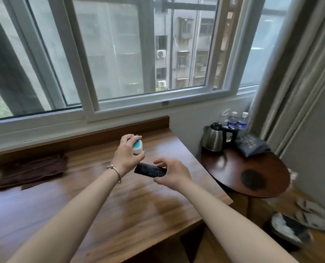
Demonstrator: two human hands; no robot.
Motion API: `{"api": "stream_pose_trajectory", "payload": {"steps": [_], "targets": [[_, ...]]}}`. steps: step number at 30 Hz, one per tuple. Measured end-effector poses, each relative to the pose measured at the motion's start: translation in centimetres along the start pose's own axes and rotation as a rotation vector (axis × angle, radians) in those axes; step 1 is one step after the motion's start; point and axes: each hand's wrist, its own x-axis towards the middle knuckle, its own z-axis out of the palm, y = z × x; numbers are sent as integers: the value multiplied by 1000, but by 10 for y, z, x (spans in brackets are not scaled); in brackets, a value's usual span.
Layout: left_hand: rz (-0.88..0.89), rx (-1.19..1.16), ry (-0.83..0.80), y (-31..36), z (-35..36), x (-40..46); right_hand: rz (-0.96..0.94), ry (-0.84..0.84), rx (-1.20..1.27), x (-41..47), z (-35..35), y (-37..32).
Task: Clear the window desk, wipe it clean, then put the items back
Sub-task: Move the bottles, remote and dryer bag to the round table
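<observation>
Presently, head view: both hands work over the right part of the desk (93, 186), below the window. Left hand (126, 155) grips a small white-and-teal gadget (138, 148), fingers curled round it, raised clear of the wood. What the gadget is cannot be told. Right hand (172, 172) pinches a black remote (150, 169) by its right end, thumb below and fingers above; whether the remote's far end touches the desk cannot be told. Judgement: one item per hand suggests a single carry, either off the desk or back onto it; which stage is unclear.

At 9 o'clock from the hands, a folded brown cloth (32, 169) lies flat near the window edge, seemingly within reach for wiping. At 3 o'clock, apart from the desk, a round side table (268, 179) holds a kettle (214, 138), two bottles (237, 119) and a dark pouch (252, 146), a likely holding place for cleared items.
</observation>
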Motion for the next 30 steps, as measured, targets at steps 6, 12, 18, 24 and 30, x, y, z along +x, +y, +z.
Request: {"api": "stream_pose_trajectory", "payload": {"steps": [6, 12, 18, 24, 30], "targets": [[51, -68, -50, 69, 78, 23, 131, 116, 13, -18, -61, 78], [41, -110, -159, 117, 152, 45, 299, 219, 19, -26, -103, 148], [62, -82, -331, 150, 222, 81, 441, 266, 29, -22, -133, 214], [28, -63, -441, 163, 304, 133, 518, 287, 60, 12, -159, 276], [-101, -47, -502, 148, 373, 176, 601, 263, 89, 58, -180, 334]]}}
